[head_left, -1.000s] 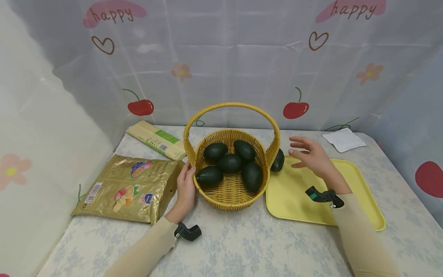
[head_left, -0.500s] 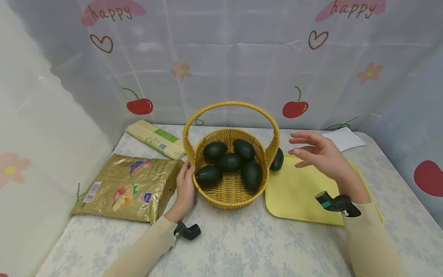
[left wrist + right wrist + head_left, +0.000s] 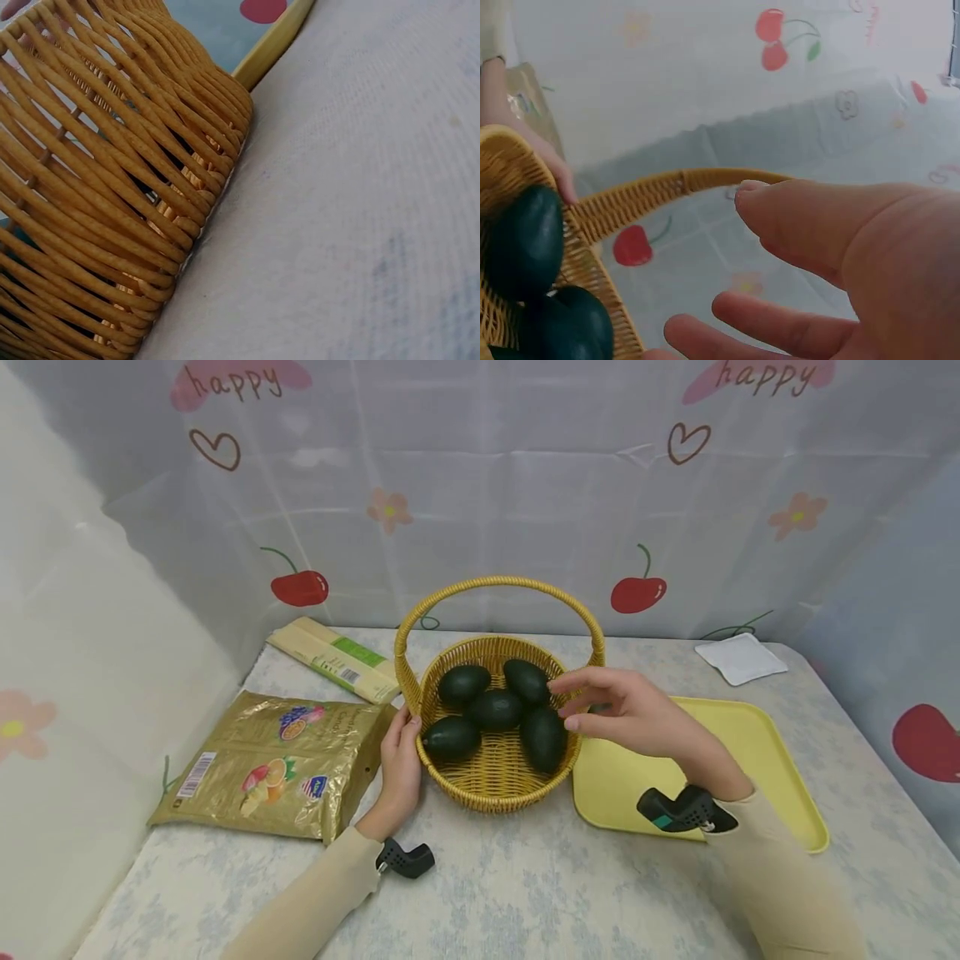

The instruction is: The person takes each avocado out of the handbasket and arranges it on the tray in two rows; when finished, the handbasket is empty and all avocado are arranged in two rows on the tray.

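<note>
A yellow wicker basket (image 3: 498, 802) with a tall hoop handle stands at mid-table, holding several dark green avocados (image 3: 497, 710). My left hand (image 3: 401, 767) grips the basket's left side, thumb at the rim beside the handle's foot. Woven cane fills much of the left wrist view, its base on the cloth. My right hand (image 3: 630, 710) is over the basket's right rim, fingers loosely bent with nothing between them, fingertips close to the rightmost avocado (image 3: 543, 741). Behind this hand, another avocado by the tray is mostly hidden. The right wrist view shows the spread thumb and fingers (image 3: 772, 326).
A yellow tray (image 3: 738, 727) lies right of the basket, partly beneath my right forearm. Left of it sits a gold candy bag (image 3: 277, 768), with a flat cream and green packet (image 3: 333, 656) behind. A white square packet (image 3: 741, 658) lies at the back right.
My right hand first drew back slightly to the right, then swung left from over the tray to the basket's right rim. My left hand and the basket have stayed in place.
</note>
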A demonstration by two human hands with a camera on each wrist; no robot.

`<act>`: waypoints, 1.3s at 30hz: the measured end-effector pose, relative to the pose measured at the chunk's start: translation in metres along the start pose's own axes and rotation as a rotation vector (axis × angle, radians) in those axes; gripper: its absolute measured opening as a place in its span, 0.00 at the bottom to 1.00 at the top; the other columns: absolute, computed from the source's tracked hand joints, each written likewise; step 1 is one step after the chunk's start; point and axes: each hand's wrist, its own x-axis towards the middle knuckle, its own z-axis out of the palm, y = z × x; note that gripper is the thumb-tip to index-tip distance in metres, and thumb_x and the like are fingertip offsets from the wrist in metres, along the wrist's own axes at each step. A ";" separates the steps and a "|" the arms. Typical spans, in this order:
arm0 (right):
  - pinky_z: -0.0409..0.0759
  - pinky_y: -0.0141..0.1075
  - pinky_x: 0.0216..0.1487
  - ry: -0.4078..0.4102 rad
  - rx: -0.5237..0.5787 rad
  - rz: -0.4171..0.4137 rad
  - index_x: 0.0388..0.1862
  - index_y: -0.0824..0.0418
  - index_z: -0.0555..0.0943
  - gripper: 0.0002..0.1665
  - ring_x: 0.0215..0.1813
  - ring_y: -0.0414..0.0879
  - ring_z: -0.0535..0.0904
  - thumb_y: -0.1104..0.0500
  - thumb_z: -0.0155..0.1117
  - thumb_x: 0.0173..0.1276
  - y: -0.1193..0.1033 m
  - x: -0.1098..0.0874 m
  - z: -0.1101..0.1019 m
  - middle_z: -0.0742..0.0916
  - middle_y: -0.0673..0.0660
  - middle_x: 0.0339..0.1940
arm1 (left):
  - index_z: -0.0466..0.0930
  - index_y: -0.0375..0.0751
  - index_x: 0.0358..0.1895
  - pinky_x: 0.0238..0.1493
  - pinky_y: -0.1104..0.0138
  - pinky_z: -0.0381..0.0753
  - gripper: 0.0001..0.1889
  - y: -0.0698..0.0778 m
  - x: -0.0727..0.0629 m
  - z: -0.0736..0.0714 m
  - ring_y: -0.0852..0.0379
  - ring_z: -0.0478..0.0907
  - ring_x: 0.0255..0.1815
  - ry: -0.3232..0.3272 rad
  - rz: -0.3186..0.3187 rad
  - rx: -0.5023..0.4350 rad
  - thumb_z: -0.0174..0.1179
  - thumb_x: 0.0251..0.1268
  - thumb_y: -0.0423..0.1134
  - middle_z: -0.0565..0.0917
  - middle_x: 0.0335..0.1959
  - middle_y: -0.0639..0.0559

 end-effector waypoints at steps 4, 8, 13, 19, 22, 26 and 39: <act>0.86 0.41 0.54 -0.130 -0.093 -0.005 0.65 0.58 0.80 0.25 0.61 0.54 0.83 0.63 0.69 0.69 -0.004 0.026 0.022 0.83 0.58 0.64 | 0.65 0.44 0.78 0.69 0.72 0.66 0.25 0.000 0.001 0.001 0.54 0.65 0.76 0.000 -0.005 -0.003 0.42 0.82 0.40 0.71 0.76 0.47; 0.84 0.48 0.59 -0.246 -0.182 -0.050 0.62 0.57 0.83 0.22 0.69 0.54 0.77 0.59 0.69 0.70 -0.002 0.049 0.042 0.81 0.58 0.69 | 0.65 0.44 0.78 0.67 0.75 0.67 0.25 -0.001 0.001 0.002 0.53 0.66 0.76 -0.001 -0.013 -0.015 0.43 0.82 0.40 0.71 0.75 0.46; 0.79 0.52 0.65 -0.322 -0.291 -0.133 0.58 0.57 0.85 0.18 0.73 0.57 0.73 0.59 0.68 0.70 0.004 0.068 0.065 0.77 0.63 0.73 | 0.66 0.46 0.77 0.68 0.70 0.68 0.25 -0.002 0.002 0.003 0.53 0.68 0.74 -0.009 -0.016 -0.010 0.43 0.82 0.41 0.72 0.75 0.47; 0.74 0.52 0.71 -0.378 -0.341 -0.134 0.58 0.57 0.86 0.18 0.78 0.60 0.67 0.61 0.67 0.70 0.014 0.080 0.085 0.72 0.67 0.77 | 0.66 0.48 0.77 0.68 0.70 0.68 0.25 -0.004 0.002 0.003 0.53 0.67 0.75 -0.018 -0.018 -0.009 0.43 0.82 0.42 0.72 0.75 0.48; 0.72 0.54 0.73 -0.399 -0.337 -0.122 0.58 0.58 0.86 0.18 0.80 0.62 0.63 0.61 0.67 0.70 0.018 0.083 0.090 0.69 0.69 0.78 | 0.65 0.48 0.78 0.71 0.66 0.68 0.25 -0.004 0.002 0.002 0.53 0.67 0.75 -0.019 -0.017 0.000 0.43 0.82 0.43 0.71 0.75 0.48; 0.68 0.57 0.75 -0.427 -0.336 -0.125 0.58 0.58 0.86 0.18 0.81 0.64 0.60 0.62 0.66 0.70 0.020 0.086 0.094 0.67 0.70 0.79 | 0.64 0.47 0.78 0.75 0.57 0.65 0.25 -0.003 0.001 0.001 0.52 0.66 0.76 -0.014 -0.018 0.001 0.43 0.82 0.43 0.70 0.76 0.48; 0.66 0.58 0.76 -0.407 -0.350 -0.088 0.60 0.57 0.86 0.24 0.82 0.65 0.56 0.69 0.62 0.66 0.025 0.084 0.109 0.61 0.70 0.82 | 0.65 0.48 0.78 0.68 0.70 0.68 0.25 0.000 0.000 0.000 0.53 0.66 0.75 -0.004 -0.012 0.018 0.43 0.82 0.43 0.71 0.76 0.48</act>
